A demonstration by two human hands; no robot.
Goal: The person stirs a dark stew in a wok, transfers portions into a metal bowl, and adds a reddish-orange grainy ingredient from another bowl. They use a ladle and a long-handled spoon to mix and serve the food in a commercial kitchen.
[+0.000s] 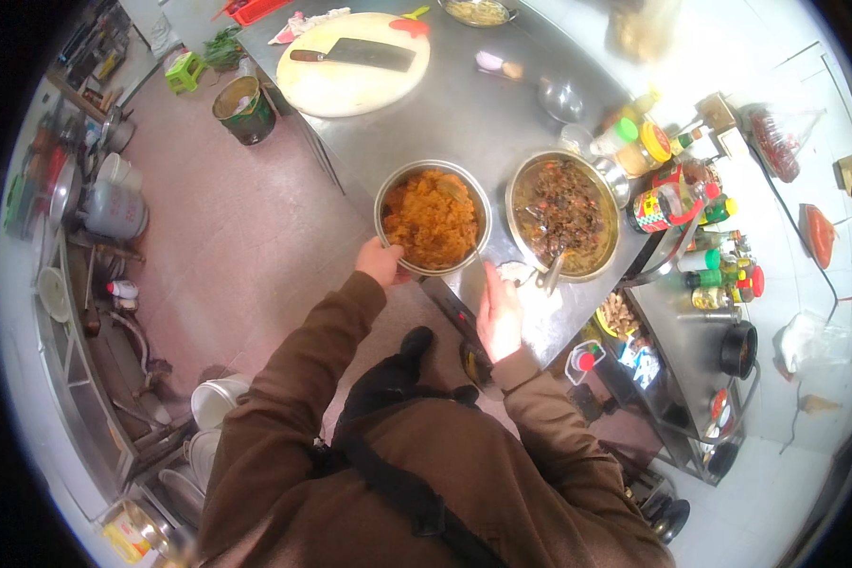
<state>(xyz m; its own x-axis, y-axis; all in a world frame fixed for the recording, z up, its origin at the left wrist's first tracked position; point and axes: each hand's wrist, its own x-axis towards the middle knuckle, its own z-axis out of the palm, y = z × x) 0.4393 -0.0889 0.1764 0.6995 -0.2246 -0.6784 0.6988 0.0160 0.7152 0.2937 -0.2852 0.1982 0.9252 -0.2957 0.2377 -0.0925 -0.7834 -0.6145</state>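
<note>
A steel bowl (381,233) full of orange, crumbly food (430,220) is at the front edge of the steel table. My left hand (381,262) grips its lower left rim, thumb on top and fingers underneath. By the bowl's lower right rim, my right hand (500,317) is closed around the thin handle of a metal spoon (453,187), whose head rests in the orange food. Just right stands a wider steel bowl (515,227) of dark chopped food (566,204) in sauce, with a metal utensil handle (554,273) leaning over its near rim.
Farther back on the table (483,104), a cleaver (367,54) lies on a round cutting board (303,95). Bottles and jars (655,144) line the right side. A dark green bucket (246,112) stands on the floor to the left, and white buckets (216,401) stand lower left.
</note>
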